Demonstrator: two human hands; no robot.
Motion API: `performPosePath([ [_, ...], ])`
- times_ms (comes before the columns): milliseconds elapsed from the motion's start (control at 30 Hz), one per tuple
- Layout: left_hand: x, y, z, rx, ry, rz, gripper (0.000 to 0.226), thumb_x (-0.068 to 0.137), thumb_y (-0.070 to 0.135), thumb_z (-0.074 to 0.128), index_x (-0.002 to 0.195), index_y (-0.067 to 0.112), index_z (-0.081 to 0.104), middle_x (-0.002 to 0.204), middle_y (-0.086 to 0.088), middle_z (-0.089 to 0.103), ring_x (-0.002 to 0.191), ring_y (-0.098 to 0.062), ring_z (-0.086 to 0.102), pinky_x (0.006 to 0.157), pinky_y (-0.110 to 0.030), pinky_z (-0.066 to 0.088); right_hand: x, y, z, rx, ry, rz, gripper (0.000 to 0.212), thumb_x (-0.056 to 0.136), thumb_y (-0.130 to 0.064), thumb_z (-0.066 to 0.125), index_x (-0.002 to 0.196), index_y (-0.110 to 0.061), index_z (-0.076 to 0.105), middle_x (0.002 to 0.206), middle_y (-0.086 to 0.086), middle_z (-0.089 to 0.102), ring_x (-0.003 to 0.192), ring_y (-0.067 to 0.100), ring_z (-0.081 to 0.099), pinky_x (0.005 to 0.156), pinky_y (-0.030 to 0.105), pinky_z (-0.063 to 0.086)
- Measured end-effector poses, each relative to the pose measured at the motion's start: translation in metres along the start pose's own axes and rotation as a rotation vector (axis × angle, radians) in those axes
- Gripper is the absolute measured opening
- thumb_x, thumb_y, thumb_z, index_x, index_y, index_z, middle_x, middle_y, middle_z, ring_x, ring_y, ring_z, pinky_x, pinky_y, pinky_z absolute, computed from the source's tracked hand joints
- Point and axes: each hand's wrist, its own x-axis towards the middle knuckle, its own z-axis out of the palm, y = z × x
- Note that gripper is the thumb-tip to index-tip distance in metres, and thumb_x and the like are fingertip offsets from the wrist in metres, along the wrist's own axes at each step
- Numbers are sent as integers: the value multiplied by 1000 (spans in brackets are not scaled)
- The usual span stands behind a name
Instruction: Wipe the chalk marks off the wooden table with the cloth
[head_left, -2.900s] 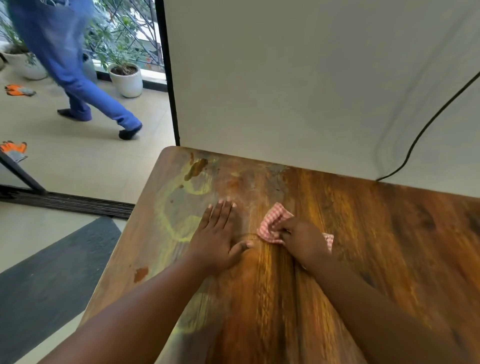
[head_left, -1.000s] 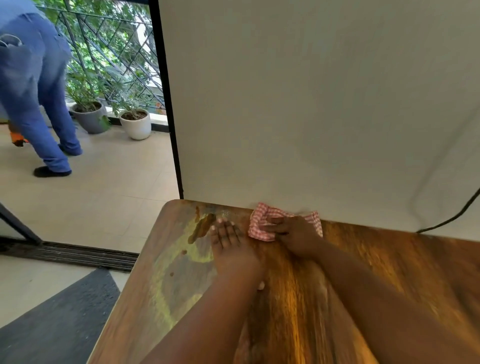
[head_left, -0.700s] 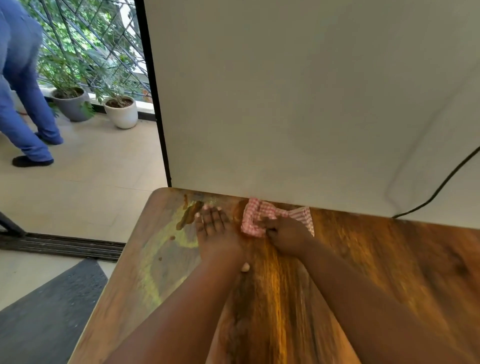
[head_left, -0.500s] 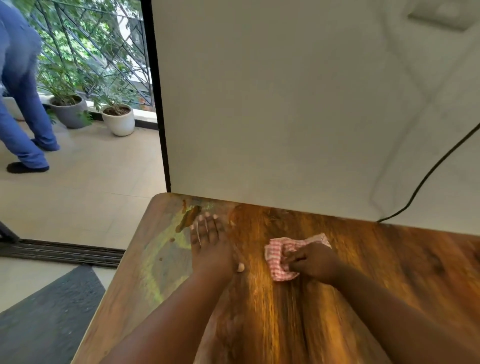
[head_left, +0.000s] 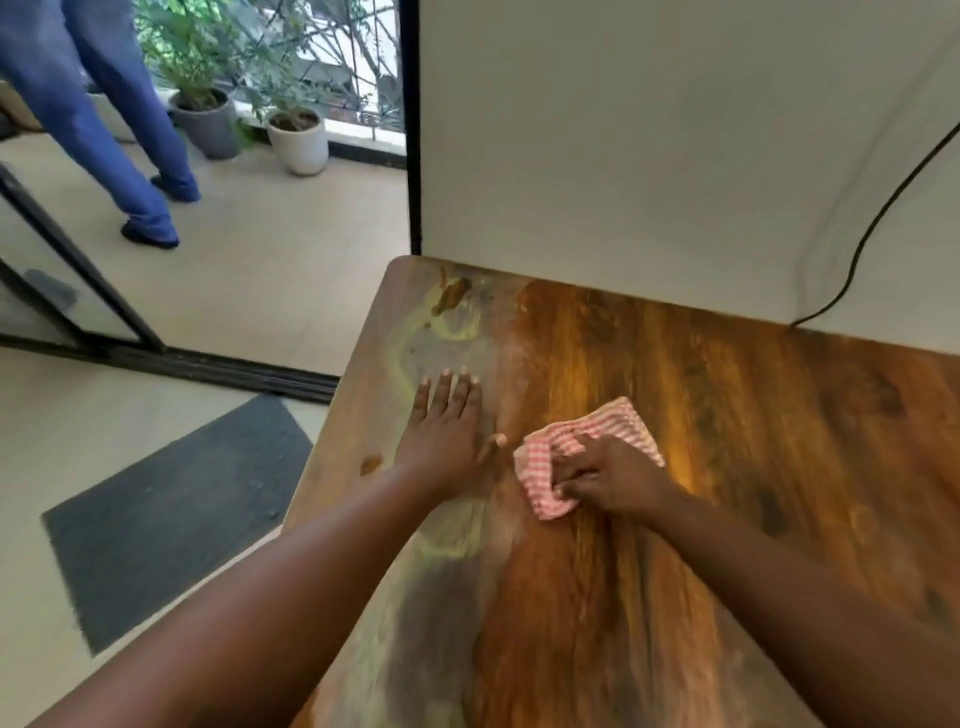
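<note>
Fingers of the right hand (head_left: 613, 475) curl into the bunched red-and-white checked cloth (head_left: 582, 452), pressing it onto the wooden table (head_left: 753, 441). The cloth spreads out beyond the knuckles on the far side and hangs past the fingertips toward the left hand (head_left: 447, 431). That hand lies flat on the wood just beside the cloth, palm down, fingers straight and close together, thumb stretched toward the cloth with a narrow strip of bare wood between.

Chalk marks (head_left: 415, 353) in pale yellow-green curve on the tabletop beyond and to the outer side of the left fingertips, running up to the table's far left corner, where a brown blotch (head_left: 451, 295) sits. More smeared chalk (head_left: 452, 535) shows on the near side of the left wrist, partly hidden under the left forearm. A small brown spot (head_left: 371, 464) lies by the table edge, outward of the left wrist.

Past both hands a white wall (head_left: 649, 145) rises at the table's far edge, and a black cable (head_left: 878, 223) runs down it well beyond the right hand. Out past the left hand, off the table, lie a dark floor mat (head_left: 171, 514), a sliding door track (head_left: 223, 369) and a tiled balcony with a white plant pot (head_left: 298, 140) and a grey plant pot (head_left: 208, 124). A person's legs in blue trousers (head_left: 88, 119) stand there.
</note>
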Motion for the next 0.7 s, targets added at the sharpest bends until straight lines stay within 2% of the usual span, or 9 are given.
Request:
performPosePath([
  [67, -20, -5, 2, 11, -29, 4, 75, 99, 56, 17, 153, 11, -8, 162, -10, -12, 145, -24, -23, 114, -43, -22, 1, -9, -1, 44, 190, 134, 14, 74, -20, 71, 84, -29, 75, 102, -7, 73, 99, 10, 63, 86, 22, 44],
  [167, -39, -7, 5, 9, -47, -9, 75, 99, 56, 17, 152, 11, -10, 161, -10, -13, 145, -25, -23, 115, -44, -21, 13, -43, 31, -139, 373, 166, 17, 84, -25, 59, 98, -29, 69, 106, 2, 70, 101, 26, 59, 86, 36, 43],
  [233, -47, -8, 5, 26, -44, -2, 76, 99, 57, 15, 152, 11, -12, 161, -11, -13, 145, -26, -23, 113, -43, -22, 15, -63, 53, -198, 373, 91, 21, 88, -29, 55, 107, -29, 65, 112, 4, 67, 105, 30, 55, 90, 41, 40],
  [300, -52, -11, 3, 33, -48, 13, 76, 98, 59, 14, 151, 12, -13, 161, -11, -14, 145, -25, -23, 111, -42, -24, 13, -66, 54, -202, 319, 61, 23, 89, -32, 54, 110, -34, 64, 116, 3, 65, 106, 28, 55, 90, 40, 40],
  [400, -52, -16, -2, 34, -42, 9, 77, 97, 61, 13, 152, 13, -13, 161, -10, -16, 144, -24, -25, 110, -40, -25, 15, -56, 36, -201, 254, 97, 27, 89, -32, 55, 114, -38, 63, 120, -1, 65, 105, 23, 59, 87, 34, 44],
  [533, -46, -21, -2, 11, -25, -10, 79, 96, 63, 13, 151, 12, -12, 160, -9, -17, 143, -23, -27, 110, -40, -25, 32, -49, 28, -210, 298, 200, 34, 92, -31, 51, 125, -34, 55, 128, 3, 61, 112, 28, 57, 88, 34, 43],
  [700, -24, -27, 0, -33, -15, -20, 80, 96, 64, 13, 151, 14, -15, 159, -8, -20, 136, -19, -34, 107, -38, -28, 67, -43, 19, -273, 327, 216, 32, 93, -32, 46, 124, -37, 54, 126, 5, 61, 110, 28, 57, 86, 36, 44],
])
